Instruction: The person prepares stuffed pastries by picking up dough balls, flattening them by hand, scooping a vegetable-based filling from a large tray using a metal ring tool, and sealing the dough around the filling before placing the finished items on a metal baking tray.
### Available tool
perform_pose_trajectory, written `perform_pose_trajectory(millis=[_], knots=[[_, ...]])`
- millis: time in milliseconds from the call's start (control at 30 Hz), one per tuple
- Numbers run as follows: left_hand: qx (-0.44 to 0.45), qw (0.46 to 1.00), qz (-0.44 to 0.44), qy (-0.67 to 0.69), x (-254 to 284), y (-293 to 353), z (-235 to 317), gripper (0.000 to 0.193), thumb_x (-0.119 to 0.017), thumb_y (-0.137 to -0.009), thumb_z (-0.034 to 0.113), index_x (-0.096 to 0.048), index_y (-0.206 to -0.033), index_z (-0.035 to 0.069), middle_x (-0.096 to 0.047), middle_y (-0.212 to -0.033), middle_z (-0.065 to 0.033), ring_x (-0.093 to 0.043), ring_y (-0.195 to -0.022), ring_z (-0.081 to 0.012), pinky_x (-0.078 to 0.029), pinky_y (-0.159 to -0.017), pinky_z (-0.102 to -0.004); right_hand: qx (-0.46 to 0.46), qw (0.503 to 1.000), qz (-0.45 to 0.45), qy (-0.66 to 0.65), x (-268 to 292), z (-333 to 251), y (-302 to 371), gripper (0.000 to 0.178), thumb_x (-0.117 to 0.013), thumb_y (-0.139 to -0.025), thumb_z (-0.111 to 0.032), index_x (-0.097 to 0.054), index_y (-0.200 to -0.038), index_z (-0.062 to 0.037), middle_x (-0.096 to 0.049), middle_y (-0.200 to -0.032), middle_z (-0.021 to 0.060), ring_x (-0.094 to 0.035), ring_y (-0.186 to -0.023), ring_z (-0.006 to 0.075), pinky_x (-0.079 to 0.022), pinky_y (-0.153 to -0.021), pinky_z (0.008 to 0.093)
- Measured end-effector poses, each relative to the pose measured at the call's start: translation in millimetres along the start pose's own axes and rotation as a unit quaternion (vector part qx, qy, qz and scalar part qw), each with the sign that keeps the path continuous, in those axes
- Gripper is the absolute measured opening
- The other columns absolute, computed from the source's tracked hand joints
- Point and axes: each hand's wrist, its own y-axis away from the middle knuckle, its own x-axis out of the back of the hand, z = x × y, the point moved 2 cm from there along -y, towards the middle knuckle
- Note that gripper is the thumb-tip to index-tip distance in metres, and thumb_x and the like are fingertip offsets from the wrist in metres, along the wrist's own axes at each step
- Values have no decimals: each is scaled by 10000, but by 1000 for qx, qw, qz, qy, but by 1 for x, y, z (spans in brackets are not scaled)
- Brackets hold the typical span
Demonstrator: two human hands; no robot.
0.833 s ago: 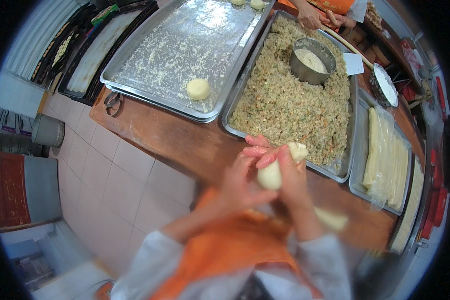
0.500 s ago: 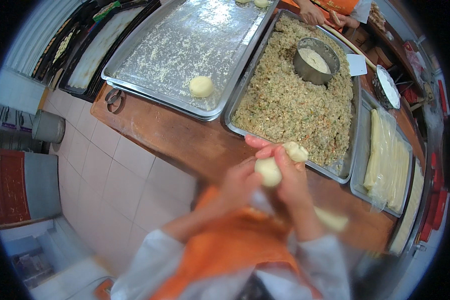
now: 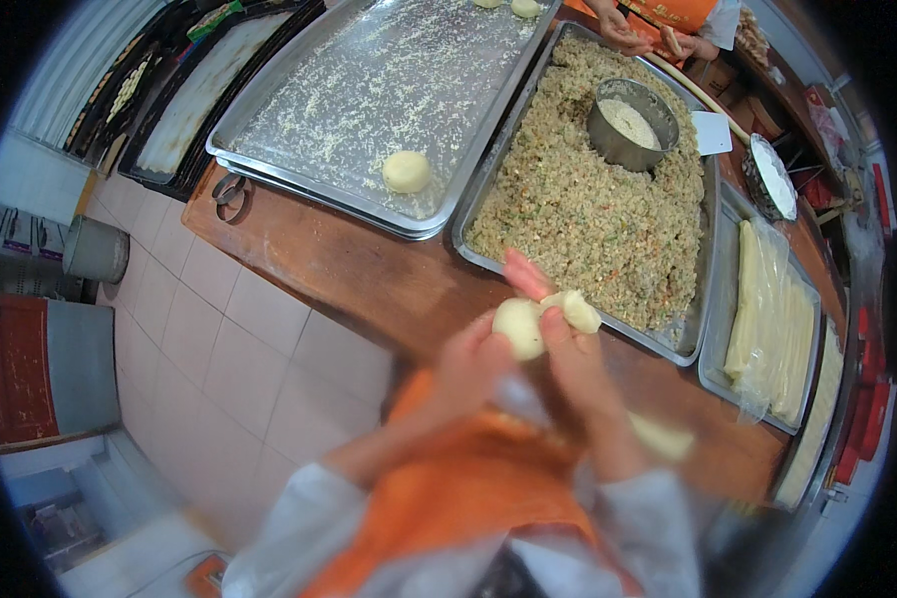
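One smooth, pale dough ball (image 3: 518,329) sits between the worker's palms, near the table's edge, with the left hand (image 3: 468,359) curled against its left side; that hand is blurred, and I can't tell whether its fingers are spread. The right hand (image 3: 578,364) bends around the other side, its thumb pressed in between the ball and a smaller, rougher dough lump (image 3: 576,311), which it pinches at the right. Pink fingertips show just beyond the ball, close together. Under the right forearm, a blurred pale piece (image 3: 661,437) lies on the brown table (image 3: 369,269). Just beyond the hands is a deep tray (image 3: 488,261) heaped with crumbly, speckled filling (image 3: 588,219), a round metal container (image 3: 623,149) of pale grains set into it. Left of that, a flecked metal tray (image 3: 309,120) bears a finished-looking round (image 3: 407,171) near its right corner and two more at the far end. To the right, pale strips (image 3: 767,329) lie partly under clear plastic. On the far side, a co-worker's hands (image 3: 623,35) hover by a long stick (image 3: 703,92).
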Motion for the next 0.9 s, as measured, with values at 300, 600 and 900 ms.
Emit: perform_pose_trajectory(millis=[300, 600, 900], knots=[[-45, 992, -25, 115, 6, -10, 24, 427, -367, -902, 99, -297, -1321, 51, -486, -1167, -131, -559, -822, -167, -483, -579, -240, -176, 977, 13, -121, 29, -17, 3, 282, -557, -784, 43, -560, -1059, -16, -520, -1023, 25, -487, -968, 103, -416, -816, 232], [93, 993, -50, 52, 29, -21, 5, 377, -507, -885, 194, -404, -1214, 43, -570, -963, -77, -544, -678, -94, -440, -508, -203, 43, 987, -10, 157, 18, -30, 4, 213, -593, -724, 21, -582, -929, -31, -547, -974, 90, -558, -889, 194, -433, -763, 255], [-6, 998, 54, 31, 6, -18, 33, 293, -375, -932, 276, -515, -1018, 34, -578, -727, -57, -498, -455, -82, -335, -334, -161, 127, 928, 34, 350, 8, -38, 4, 238, -604, -718, 19, -586, -944, -52, -559, -977, 119, -577, -877, 240, -462, -742, 292]])
